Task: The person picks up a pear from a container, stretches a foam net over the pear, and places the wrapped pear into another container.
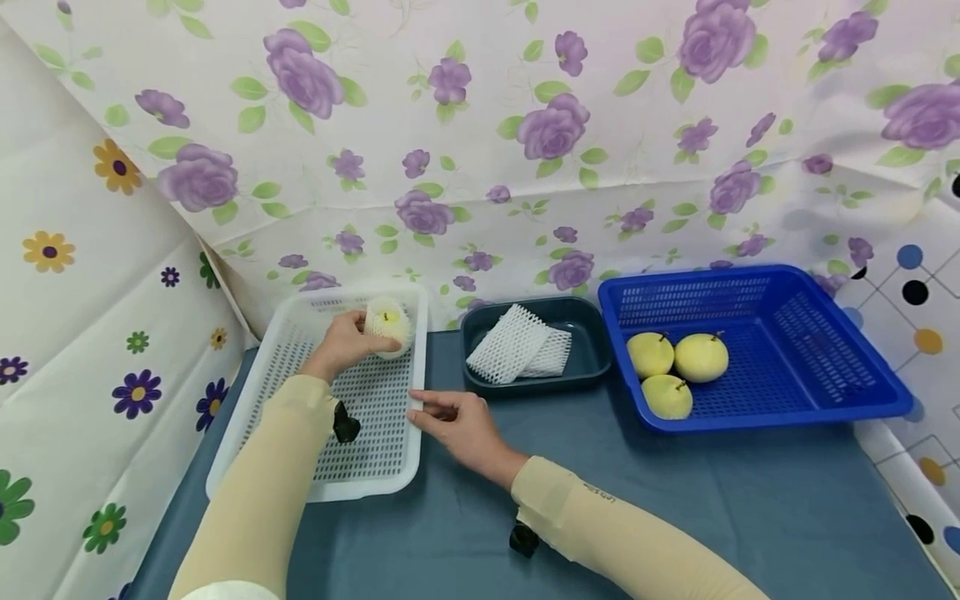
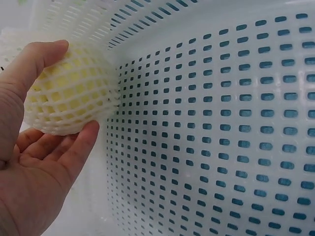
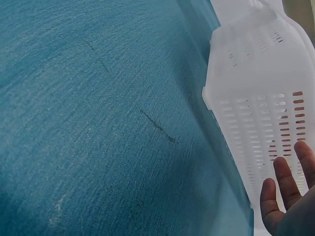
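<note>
In the head view, my left hand (image 1: 348,343) grips a yellow pear (image 1: 387,317) wrapped in a white foam net (image 2: 78,105), at the back right corner of the white basket (image 1: 416,450). The left wrist view shows the thumb on one side of the net and the fingers on the other. My right hand (image 1: 468,433) is at the basket's right side, its thumb and index fingertips at the rim. Seen from the right wrist, its fingers (image 3: 287,184) lie loosely extended beside the slotted outer wall.
Right of the white basket, a dark green tray (image 1: 592,350) holds white foam nets (image 1: 510,346). Further right stands a blue basket (image 1: 810,358) with three pears (image 1: 701,358) at its left end. A floral sheet (image 1: 480,150) hangs behind the table (image 1: 675,500).
</note>
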Demonstrator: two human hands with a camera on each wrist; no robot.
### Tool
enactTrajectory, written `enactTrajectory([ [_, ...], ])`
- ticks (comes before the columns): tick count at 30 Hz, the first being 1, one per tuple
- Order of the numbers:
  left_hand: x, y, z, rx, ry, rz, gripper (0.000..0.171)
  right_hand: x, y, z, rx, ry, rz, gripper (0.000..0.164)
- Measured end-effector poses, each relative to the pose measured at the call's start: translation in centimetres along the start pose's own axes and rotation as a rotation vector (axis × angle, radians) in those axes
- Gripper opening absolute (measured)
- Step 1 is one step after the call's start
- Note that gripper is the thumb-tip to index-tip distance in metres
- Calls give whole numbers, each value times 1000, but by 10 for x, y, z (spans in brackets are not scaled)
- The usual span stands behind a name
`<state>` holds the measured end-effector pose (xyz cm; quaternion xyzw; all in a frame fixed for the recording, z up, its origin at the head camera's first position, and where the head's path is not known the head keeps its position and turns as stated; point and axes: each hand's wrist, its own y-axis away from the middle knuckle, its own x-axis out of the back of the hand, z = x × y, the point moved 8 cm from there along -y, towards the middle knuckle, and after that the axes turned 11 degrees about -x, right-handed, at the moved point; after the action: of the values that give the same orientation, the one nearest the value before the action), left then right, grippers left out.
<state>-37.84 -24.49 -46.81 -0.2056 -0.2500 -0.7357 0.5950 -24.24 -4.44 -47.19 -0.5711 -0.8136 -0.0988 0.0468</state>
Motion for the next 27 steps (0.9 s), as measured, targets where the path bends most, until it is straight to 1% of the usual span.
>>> enactTrajectory([
  [3, -2, -1, -3, 4, -3, -15, 80, -1, 0, -1, 0, -1, -5, 39],
  [8, -3, -5, -6, -2, 42, -12, 85, -3, 2, -3, -11, 4, -4, 34],
  [10, -4, -5, -8, -1, 59, -10, 83, -3, 5, -7, -18, -4, -5, 33],
  [14, -6, -6, -9, -7, 59, -13, 80, 0, 12, -20, -17, -23, -6, 33],
  [19, -10, -10, -9, -36, 40, -44, 68, 3, 13, -22, -1, -25, 5, 33],
  [21, -11, -12, -9, -44, 24, -50, 67, 4, 14, -23, 2, -23, 3, 33],
  [23, -13, -13, -9, -47, 10, -53, 67, 5, 18, -30, -7, -27, -1, 32],
  [27, -15, -14, -9, -56, 3, -46, 66, 6, 18, -30, -6, -25, 1, 32],
])
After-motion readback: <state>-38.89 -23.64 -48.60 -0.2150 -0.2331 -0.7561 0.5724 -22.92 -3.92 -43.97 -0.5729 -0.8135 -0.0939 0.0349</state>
